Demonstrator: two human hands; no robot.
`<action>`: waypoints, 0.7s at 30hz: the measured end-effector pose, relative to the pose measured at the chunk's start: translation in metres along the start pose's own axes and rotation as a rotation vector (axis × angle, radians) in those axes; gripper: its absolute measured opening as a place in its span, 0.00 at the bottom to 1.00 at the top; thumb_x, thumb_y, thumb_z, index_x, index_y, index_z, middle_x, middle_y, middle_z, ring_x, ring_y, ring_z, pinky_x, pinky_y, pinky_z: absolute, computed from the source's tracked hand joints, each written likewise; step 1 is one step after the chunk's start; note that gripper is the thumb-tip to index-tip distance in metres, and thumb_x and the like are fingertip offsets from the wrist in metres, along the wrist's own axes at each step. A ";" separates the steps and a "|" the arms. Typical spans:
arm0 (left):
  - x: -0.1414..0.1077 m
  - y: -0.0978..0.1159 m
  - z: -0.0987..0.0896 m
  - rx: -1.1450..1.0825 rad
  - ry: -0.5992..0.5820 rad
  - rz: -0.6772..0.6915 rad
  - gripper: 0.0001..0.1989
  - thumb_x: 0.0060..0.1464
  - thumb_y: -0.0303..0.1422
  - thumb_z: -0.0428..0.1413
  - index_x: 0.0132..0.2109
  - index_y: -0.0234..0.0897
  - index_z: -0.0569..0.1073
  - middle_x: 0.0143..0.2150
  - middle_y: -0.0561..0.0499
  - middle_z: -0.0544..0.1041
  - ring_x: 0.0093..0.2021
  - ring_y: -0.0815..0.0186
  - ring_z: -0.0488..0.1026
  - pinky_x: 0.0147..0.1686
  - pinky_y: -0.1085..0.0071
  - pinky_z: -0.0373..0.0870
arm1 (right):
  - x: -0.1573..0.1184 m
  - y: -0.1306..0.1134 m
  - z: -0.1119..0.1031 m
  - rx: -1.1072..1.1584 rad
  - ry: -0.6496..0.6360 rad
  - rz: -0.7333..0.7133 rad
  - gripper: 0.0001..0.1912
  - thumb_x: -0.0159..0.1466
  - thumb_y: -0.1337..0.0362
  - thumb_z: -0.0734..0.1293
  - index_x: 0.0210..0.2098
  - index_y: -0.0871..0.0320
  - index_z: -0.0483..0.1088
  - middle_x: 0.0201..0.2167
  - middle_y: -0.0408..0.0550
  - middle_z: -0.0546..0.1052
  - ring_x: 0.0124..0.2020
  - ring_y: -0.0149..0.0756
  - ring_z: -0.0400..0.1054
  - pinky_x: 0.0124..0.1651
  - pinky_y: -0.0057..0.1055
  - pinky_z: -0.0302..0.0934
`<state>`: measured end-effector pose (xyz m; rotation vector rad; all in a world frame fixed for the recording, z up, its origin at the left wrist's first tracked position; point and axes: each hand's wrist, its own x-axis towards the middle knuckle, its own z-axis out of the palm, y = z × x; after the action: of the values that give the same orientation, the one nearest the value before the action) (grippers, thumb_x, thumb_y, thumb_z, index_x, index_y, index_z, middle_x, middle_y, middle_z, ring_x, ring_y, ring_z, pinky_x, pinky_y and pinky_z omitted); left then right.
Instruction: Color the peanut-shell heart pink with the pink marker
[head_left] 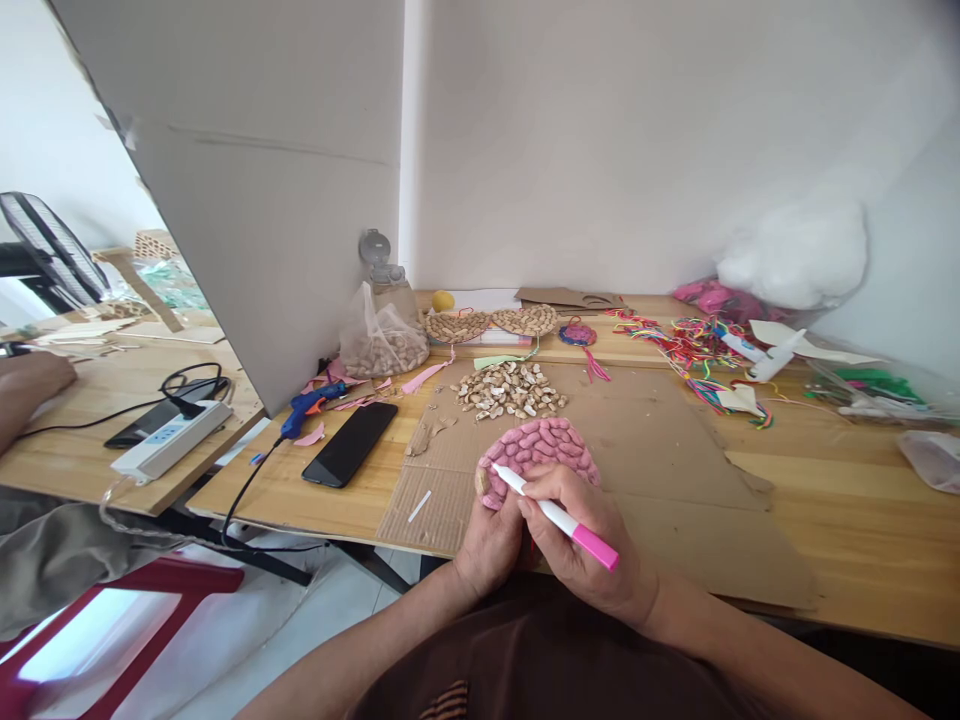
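My right hand (581, 535) grips a white marker (551, 512) with a pink end, its tip touching the left side of a pink peanut-shell piece (547, 445). That piece is a rounded panel covered in peanut shells, nearly all coloured pink; one shell at its left edge (482, 481) is still natural tan. Under the panel's lower edge, my left hand (491, 545) holds it, the fingers partly hidden by the panel and my right hand. Just beyond lies a heap of loose peanut shells (510, 390) on a cardboard sheet (652, 470).
Left of the cardboard are a black phone (350, 445), a blue glue gun (311, 405) with its cord, and a bag of peanuts (384, 345). Tangled coloured cords (705, 345) lie at the right. A power strip (172, 440) and another person's hand (37, 385) are on the neighbouring table.
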<state>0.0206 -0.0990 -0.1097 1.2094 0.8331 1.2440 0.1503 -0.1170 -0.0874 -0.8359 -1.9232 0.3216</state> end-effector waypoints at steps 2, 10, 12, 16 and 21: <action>0.000 0.001 0.000 0.006 0.005 -0.005 0.26 0.57 0.56 0.55 0.50 0.38 0.71 0.45 0.43 0.78 0.41 0.56 0.74 0.49 0.57 0.73 | -0.002 0.000 0.000 0.014 -0.004 0.011 0.06 0.69 0.69 0.64 0.44 0.53 0.67 0.37 0.45 0.77 0.38 0.34 0.72 0.43 0.33 0.67; 0.000 -0.006 -0.001 -0.054 0.002 -0.016 0.27 0.56 0.55 0.56 0.52 0.38 0.71 0.44 0.42 0.79 0.44 0.53 0.75 0.51 0.53 0.73 | 0.002 -0.003 0.000 -0.042 0.003 0.032 0.06 0.68 0.70 0.64 0.42 0.53 0.66 0.35 0.43 0.76 0.36 0.34 0.72 0.41 0.32 0.67; 0.000 -0.007 0.000 -0.071 0.008 -0.016 0.26 0.57 0.53 0.57 0.53 0.38 0.71 0.44 0.42 0.79 0.49 0.51 0.75 0.54 0.52 0.71 | 0.002 -0.003 0.000 -0.059 0.014 0.050 0.06 0.68 0.70 0.64 0.41 0.53 0.66 0.34 0.43 0.75 0.35 0.33 0.71 0.39 0.31 0.66; -0.001 -0.007 0.000 -0.085 0.031 -0.024 0.24 0.59 0.51 0.57 0.54 0.38 0.71 0.45 0.41 0.80 0.55 0.50 0.74 0.59 0.51 0.68 | 0.000 -0.002 -0.002 -0.059 0.012 0.088 0.05 0.68 0.69 0.64 0.41 0.53 0.66 0.34 0.42 0.75 0.33 0.31 0.71 0.37 0.29 0.66; 0.000 -0.008 -0.002 -0.077 0.023 -0.060 0.25 0.59 0.51 0.57 0.54 0.37 0.71 0.43 0.41 0.81 0.53 0.50 0.75 0.58 0.51 0.70 | -0.001 -0.003 -0.005 -0.041 0.002 0.062 0.05 0.69 0.68 0.64 0.42 0.53 0.66 0.33 0.42 0.75 0.33 0.31 0.70 0.36 0.29 0.65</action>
<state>0.0209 -0.0984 -0.1175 1.1030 0.8255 1.2319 0.1537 -0.1202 -0.0838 -0.9235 -1.9104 0.3191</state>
